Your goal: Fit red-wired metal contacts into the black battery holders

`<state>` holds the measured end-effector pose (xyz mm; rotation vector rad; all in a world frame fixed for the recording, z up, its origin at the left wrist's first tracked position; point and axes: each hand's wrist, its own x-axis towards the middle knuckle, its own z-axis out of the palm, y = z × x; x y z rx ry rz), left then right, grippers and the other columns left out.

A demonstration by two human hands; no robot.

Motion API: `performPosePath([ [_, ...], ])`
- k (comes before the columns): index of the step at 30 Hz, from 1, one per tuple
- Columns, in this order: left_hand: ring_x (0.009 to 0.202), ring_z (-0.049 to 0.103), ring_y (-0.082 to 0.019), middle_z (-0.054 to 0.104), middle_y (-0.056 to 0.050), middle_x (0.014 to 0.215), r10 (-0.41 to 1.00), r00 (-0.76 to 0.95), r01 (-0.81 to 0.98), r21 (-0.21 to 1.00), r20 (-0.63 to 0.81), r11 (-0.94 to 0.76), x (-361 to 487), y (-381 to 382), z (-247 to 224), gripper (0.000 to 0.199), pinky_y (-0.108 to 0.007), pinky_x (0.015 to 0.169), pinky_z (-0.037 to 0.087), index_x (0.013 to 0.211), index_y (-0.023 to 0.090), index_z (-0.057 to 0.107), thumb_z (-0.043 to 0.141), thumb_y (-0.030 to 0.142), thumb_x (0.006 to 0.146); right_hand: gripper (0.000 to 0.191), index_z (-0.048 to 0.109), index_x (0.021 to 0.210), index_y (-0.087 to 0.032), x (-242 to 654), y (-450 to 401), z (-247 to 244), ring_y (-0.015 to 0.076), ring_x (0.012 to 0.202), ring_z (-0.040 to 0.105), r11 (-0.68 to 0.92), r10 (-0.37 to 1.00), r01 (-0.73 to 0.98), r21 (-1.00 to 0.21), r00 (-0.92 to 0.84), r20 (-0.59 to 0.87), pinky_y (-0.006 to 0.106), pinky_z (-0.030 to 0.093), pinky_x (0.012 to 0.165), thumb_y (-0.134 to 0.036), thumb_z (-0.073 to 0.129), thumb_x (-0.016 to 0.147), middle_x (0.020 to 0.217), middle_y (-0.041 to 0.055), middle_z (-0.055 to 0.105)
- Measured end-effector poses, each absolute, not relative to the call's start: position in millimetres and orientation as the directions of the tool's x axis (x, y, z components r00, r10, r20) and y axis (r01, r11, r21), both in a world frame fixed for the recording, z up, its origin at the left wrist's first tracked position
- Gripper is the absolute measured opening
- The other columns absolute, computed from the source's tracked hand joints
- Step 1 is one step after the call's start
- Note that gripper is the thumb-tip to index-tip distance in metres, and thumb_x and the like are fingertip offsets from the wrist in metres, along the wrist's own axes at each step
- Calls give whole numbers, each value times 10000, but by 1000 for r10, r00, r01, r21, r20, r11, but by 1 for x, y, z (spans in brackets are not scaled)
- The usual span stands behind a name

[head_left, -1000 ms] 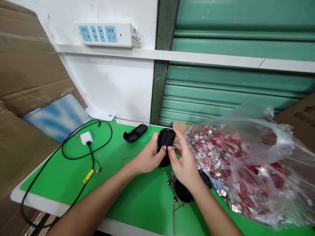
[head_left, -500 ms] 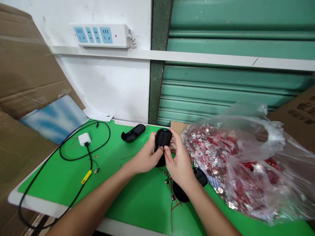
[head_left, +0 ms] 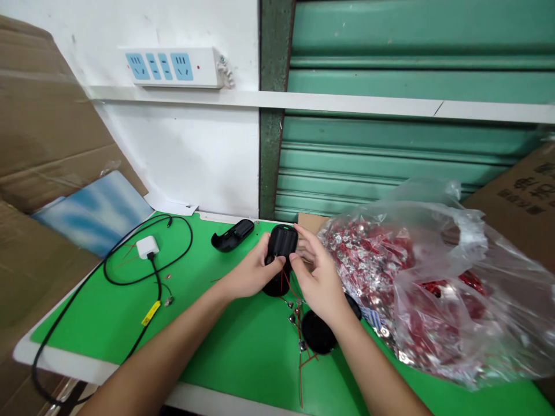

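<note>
Between my two hands is a black plastic housing [head_left: 284,238] with a rectangular, ribbed recess at its upper end and a rounded lower end. My left hand [head_left: 255,267] grips its left side, the thumb pressed on the inside. On the other side my right hand [head_left: 314,268] holds the right edge, thumb at the front and fingers behind. A thin red wire [head_left: 284,280] runs down from near the thumbs. Beneath my right wrist lies another black housing [head_left: 318,332], partly covered by the forearm. Small metal contacts [head_left: 291,318] on red wires lie just left of it.
A third black housing [head_left: 233,236] sits at the back of the green mat [head_left: 234,341]. To the right bulges a clear plastic bag [head_left: 416,289] of metal pieces and red wires. A black cable [head_left: 191,231] with a white plug [head_left: 147,247] loops at left, beside a cardboard box [head_left: 52,127].
The view has shifted slightly. My right thumb has eased upward and the red wire now hangs below the thumbs. Both hands still hold the black housing.
</note>
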<state>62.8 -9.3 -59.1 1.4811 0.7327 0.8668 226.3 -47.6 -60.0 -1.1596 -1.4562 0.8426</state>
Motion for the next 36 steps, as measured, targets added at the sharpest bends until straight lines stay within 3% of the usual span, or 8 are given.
performPosePath([
  [5,1136,552,-213,587,-71,1189,836,545,25,995,66,-95,59,-7,-58,412,-391,1079,464,1273,196,495,597,437,955,518,528,1488,-265,229,-45,-61,194,934,743,245,967,206,-948,24,255,369,632,848,-263,542,970,1247,120,703],
  [13,1068,623,-209,662,-33,1142,846,527,-148,970,-86,190,61,-1,-61,365,-348,953,504,1188,225,552,612,365,857,532,564,1467,-280,229,-43,-58,191,920,748,245,968,161,-956,13,250,333,637,756,-281,600,937,1216,95,724],
  [18,912,675,-186,718,-65,1115,840,542,-207,963,-34,172,39,-25,-25,512,-303,823,545,1280,222,560,706,413,828,432,714,1280,-260,238,-39,-51,228,819,750,232,971,4,-973,60,231,348,615,608,-478,690,907,1150,104,765],
  [22,748,655,-167,743,-48,971,703,669,-122,898,-241,424,-21,-101,-26,631,-259,675,505,1376,283,533,741,490,817,377,808,1013,-225,244,-36,-46,201,698,705,215,970,-42,-976,128,208,299,519,519,-561,724,866,980,101,781],
  [26,724,533,-113,642,17,840,432,786,113,790,-442,603,-83,-212,-87,551,-210,646,441,1071,228,729,849,600,684,312,836,957,-250,238,-36,-43,174,641,665,233,963,-41,-972,148,225,294,462,505,-520,806,803,900,89,760],
  [31,885,690,-193,766,19,968,504,250,-176,473,-827,863,-143,-325,-179,754,-263,800,533,1113,276,751,930,572,443,204,856,876,-259,228,-39,-42,162,617,646,248,958,-18,-969,149,243,346,410,526,-448,789,847,839,123,741],
  [33,1003,730,-244,784,-17,974,502,-43,-320,488,-864,812,-160,-340,-204,783,-324,935,568,1149,265,723,894,619,473,242,844,856,-253,226,-39,-42,168,596,631,255,951,11,-967,179,253,341,409,515,-486,813,799,813,104,735],
  [36,1136,724,-346,795,-95,1024,448,-388,-212,551,-806,807,-175,-327,-225,733,-438,987,592,1122,230,715,835,625,517,323,829,856,-237,225,-38,-43,179,568,613,257,939,46,-965,225,260,327,417,484,-535,830,734,788,75,728],
])
